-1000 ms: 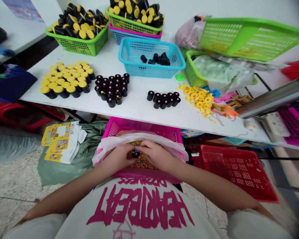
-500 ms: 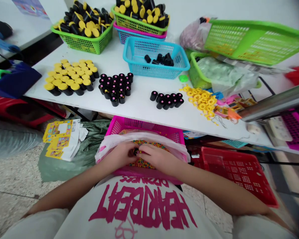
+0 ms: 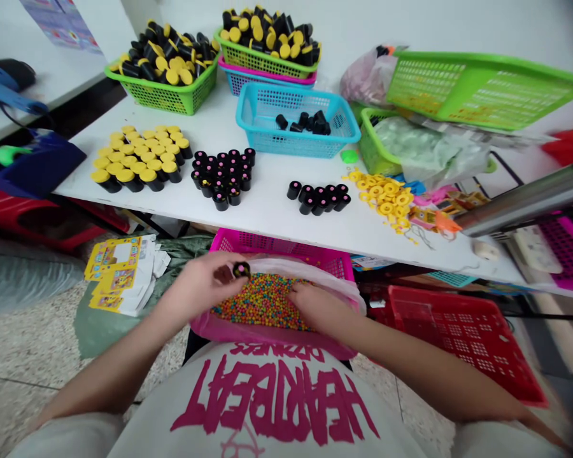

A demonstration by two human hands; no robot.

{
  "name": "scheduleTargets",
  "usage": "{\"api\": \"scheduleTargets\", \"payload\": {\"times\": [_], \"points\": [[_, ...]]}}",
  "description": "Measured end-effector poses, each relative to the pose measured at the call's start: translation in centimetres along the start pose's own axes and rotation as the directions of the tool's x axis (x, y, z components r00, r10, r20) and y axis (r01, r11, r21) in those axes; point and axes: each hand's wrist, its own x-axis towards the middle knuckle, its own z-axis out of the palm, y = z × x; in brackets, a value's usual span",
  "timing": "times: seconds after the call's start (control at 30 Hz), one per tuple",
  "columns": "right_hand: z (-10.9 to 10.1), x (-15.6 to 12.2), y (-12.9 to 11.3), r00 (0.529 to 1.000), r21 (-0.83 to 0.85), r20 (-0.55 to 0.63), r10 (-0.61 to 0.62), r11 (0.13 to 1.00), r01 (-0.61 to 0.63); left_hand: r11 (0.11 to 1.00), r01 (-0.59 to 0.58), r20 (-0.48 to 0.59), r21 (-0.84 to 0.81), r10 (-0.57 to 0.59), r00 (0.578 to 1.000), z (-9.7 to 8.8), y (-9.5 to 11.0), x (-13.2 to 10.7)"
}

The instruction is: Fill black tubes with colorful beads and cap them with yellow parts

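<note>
Between the thumb and fingers of my left hand (image 3: 207, 284) is a small black container (image 3: 241, 270) with a pink dot in its opening, held above the near left part of the bead bag. My right hand (image 3: 318, 306) is at the right side of the small multicoloured beads (image 3: 260, 302), its fingers curled and the tips at the beads; whether they pinch any is hidden. The beads lie in a whitish plastic bag (image 3: 334, 286) inside a pink basket (image 3: 286, 243). On the table ahead stand black containers with pink dots (image 3: 224, 173) and a smaller group of them (image 3: 319, 197).
Yellow-capped black containers (image 3: 141, 156) stand at the left on the white table (image 3: 267, 216). A blue basket (image 3: 298, 143) holds loose black containers. Small yellow rings (image 3: 386, 194) are heaped at the right. Below are flat yellow cartons (image 3: 117, 273) and a red crate (image 3: 463, 337).
My hands have come apart. The left has lifted up and leftward with the black container, while the right has moved slightly right over the beads. The view has shifted a little.
</note>
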Motion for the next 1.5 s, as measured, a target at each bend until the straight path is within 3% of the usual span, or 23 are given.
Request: {"api": "scheduleTargets", "payload": {"times": [0.07,0.17,0.23,0.33,0.47,0.6,0.67,0.73,0.77,0.9,1.03,1.13,1.27,1.4,1.5], "points": [[1.7,0.8,0.0,0.998,-0.020,0.055,0.041,0.999,-0.040,0.992,0.100,-0.181,0.075,-0.085,0.980,-2.3,-0.2,1.5],[3.3,2.2,-0.5,0.998,-0.004,0.057,0.005,1.000,-0.005,0.955,0.255,-0.397,0.153,-0.177,0.900,-5.0,-1.2,4.6],[3.6,3.2,-1.0,0.998,0.005,0.057,-0.033,0.999,0.033,0.934,0.322,-0.440,0.154,-0.227,0.869,-5.9,-2.2,6.7],[3.5,4.5,-1.9,0.994,0.021,0.078,-0.078,0.997,0.077,0.926,0.354,-0.437,0.128,-0.267,0.859,-6.2,-3.7,9.1],[3.3,5.9,-2.9,0.992,0.045,0.090,-0.090,0.995,0.086,0.955,0.260,-0.436,0.144,-0.174,0.883,-6.1,-4.4,9.3],[3.2,6.6,-3.1,0.984,0.101,0.104,-0.143,0.986,0.133,0.954,0.126,-0.580,0.272,0.058,0.812,-5.1,-2.3,8.2],[3.2,6.8,-3.0,0.980,0.136,0.094,-0.178,0.977,0.165,0.958,-0.029,-0.508,0.284,0.176,0.843,-3.5,-0.5,8.9],[3.2,6.8,-2.8,0.975,0.176,0.076,-0.209,0.965,0.193,0.949,-0.208,-0.300,0.237,0.275,0.914,-1.2,1.0,11.0],[3.2,6.8,-2.7,0.973,0.195,0.072,-0.218,0.960,0.201,0.945,-0.258,-0.217,0.202,0.300,0.929,0.0,1.6,12.5],[2.8,6.4,-2.3,0.972,0.243,0.093,-0.215,0.952,0.188,0.938,-0.272,-0.076,0.214,0.294,0.953,3.9,2.7,18.6],[1.7,5.5,-1.8,0.972,0.285,0.046,-0.231,0.935,0.209,0.932,-0.279,-0.046,0.233,0.297,0.954,4.9,2.5,21.2],[0.8,4.7,-1.1,0.970,0.350,-0.006,-0.241,0.909,0.228,0.933,-0.281,-0.064,0.225,0.302,0.951,4.0,2.6,19.8],[-0.2,3.2,-0.2,0.976,0.454,-0.102,-0.192,0.864,0.218,0.947,-0.292,-0.046,0.137,0.301,0.953,1.0,3.4,13.7],[-1.0,1.4,0.1,0.973,0.538,-0.214,-0.081,0.822,0.187,0.974,-0.224,0.210,0.035,0.212,0.954,-0.8,3.2,5.8],[-1.4,0.4,0.0,0.959,0.581,-0.282,-0.030,0.790,0.195,0.993,-0.116,0.354,0.029,0.098,0.930,0.7,1.8,1.5]]}}
